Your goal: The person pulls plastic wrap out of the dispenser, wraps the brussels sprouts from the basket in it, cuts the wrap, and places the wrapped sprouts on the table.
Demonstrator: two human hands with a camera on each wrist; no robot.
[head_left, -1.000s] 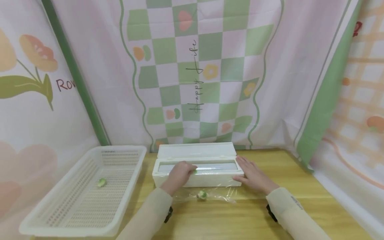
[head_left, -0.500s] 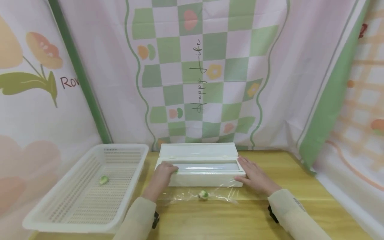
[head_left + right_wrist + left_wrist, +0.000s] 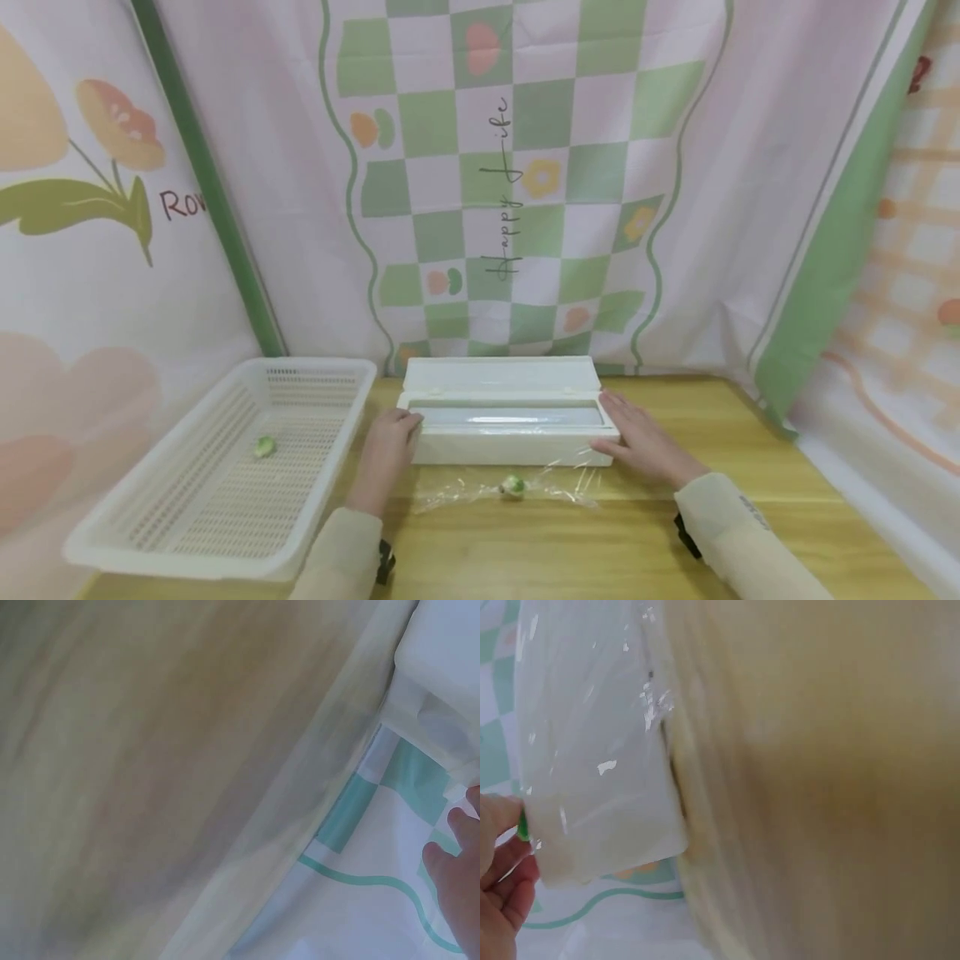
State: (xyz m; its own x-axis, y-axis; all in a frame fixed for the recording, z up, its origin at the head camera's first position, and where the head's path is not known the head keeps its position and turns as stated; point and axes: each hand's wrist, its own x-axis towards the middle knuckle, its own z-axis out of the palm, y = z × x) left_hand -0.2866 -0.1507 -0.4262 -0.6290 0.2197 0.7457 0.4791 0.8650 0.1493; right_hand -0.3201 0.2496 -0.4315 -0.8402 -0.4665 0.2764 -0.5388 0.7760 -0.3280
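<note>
A white cling film dispenser (image 3: 510, 446) stands on the table with its lid (image 3: 501, 375) tilted up behind it. My left hand (image 3: 387, 450) is at its left end, thumb and fingers pinching a small green slide cutter (image 3: 523, 825), mostly hidden by the fingers. My right hand (image 3: 641, 437) rests on the right end, thumb against the front and fingers fairly straight along the side. A roll of cling film (image 3: 502, 415) lies inside. Clear cling film (image 3: 457, 493) hangs over the front onto the table, where a small green-and-white vegetable, like a Brussels sprout (image 3: 513, 487), sits in it.
To the left stands a white perforated plastic basket (image 3: 180, 567) with another small green-and-white vegetable (image 3: 264, 447) in it. Behind the wooden table (image 3: 570, 554) hangs a patterned cloth (image 3: 427, 125), and more cloth closes in both sides.
My left hand has slid leftward along the dispenser's top edge, from near its middle to its left end. The right hand stays at the right end. The view has shifted slightly.
</note>
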